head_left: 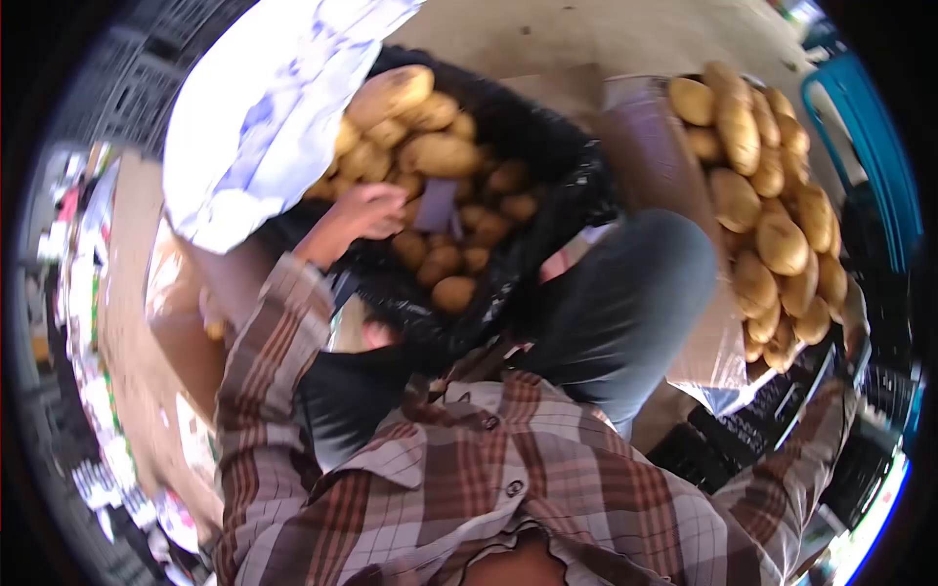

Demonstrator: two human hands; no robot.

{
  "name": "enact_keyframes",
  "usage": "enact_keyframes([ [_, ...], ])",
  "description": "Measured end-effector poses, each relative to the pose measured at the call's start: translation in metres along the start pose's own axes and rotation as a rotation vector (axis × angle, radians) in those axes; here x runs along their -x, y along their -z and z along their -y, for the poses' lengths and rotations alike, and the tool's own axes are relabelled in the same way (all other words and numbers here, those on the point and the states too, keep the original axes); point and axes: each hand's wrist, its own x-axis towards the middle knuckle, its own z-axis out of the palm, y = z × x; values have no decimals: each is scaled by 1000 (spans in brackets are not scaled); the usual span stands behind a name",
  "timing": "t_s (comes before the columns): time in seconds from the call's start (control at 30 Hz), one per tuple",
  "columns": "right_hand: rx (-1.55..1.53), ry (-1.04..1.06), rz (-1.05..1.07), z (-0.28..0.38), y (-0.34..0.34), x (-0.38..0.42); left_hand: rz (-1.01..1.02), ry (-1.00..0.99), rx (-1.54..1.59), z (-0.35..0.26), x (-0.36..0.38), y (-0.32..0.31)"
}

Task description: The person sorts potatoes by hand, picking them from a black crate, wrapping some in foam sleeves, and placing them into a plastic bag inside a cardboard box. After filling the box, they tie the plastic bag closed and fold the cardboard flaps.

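Note:
My left hand (371, 211) is over the left part of a box lined with black plastic (562, 181), close above the potatoes (442, 154) heaped in it. Its fingers are curled together; whatever they may hold is hidden. Just right of the fingertips, a purple-grey flat piece (437, 205) lies on those potatoes. Far to the right, my right hand (856, 317) is beside the outer edge of a second potato pile (782, 239), smeared and partly out of sight, so its fingers cannot be made out. That pile fills a cardboard box (650, 161) beside my knee.
A white and blue printed sack (264, 127) covers the upper left of the lined box. Black crates (752, 415) stand at the lower right, with a blue plastic frame (874, 146) above them. My bent knee (635, 283) is between the two boxes. Cardboard (132, 322) lies at left.

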Motion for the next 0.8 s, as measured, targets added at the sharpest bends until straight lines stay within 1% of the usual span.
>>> enact_keyframes([
  [0.1, 7, 1, -6, 9, 1, -2, 34, 55, -197, 0, -26, -6],
  [0.17, 5, 2, -4, 10, 3, -1, 82, 43, -426, 9, -53, -14],
  [0.23, 10, 5, 2, 8, 5, -5, 187, -138, -881, 12, -78, -28],
  [0.27, 10, 3, 3, 6, 6, -7, 147, -300, -943, 19, -85, -42],
  [0.3, 15, 9, 8, 9, 5, -7, 105, -464, -1002, 26, -94, -55],
  [0.4, 21, 15, 13, 11, 7, -9, 86, -498, -966, 29, -110, -100],
  [0.5, 18, 22, 12, 12, 10, -12, 59, -489, -885, 60, -145, -134],
  [0.57, 16, 24, 11, 9, 12, -14, -2, -647, -1000, 79, -161, -148],
  [0.6, 17, 28, 5, 10, 13, -13, -128, -854, -1069, 79, -161, -155],
  [0.63, 16, 35, 5, 12, 16, -14, -124, -868, -1067, 77, -162, -159],
  [0.7, 6, 56, 3, 15, 17, -15, -228, -735, -1318, 69, -155, -165],
  [0.73, 5, 70, 7, 18, 17, -16, -193, -725, -1440, 68, -160, -164],
  [0.8, -1, 100, 6, 25, 17, -17, -247, -609, -1220, 64, -157, -158],
])
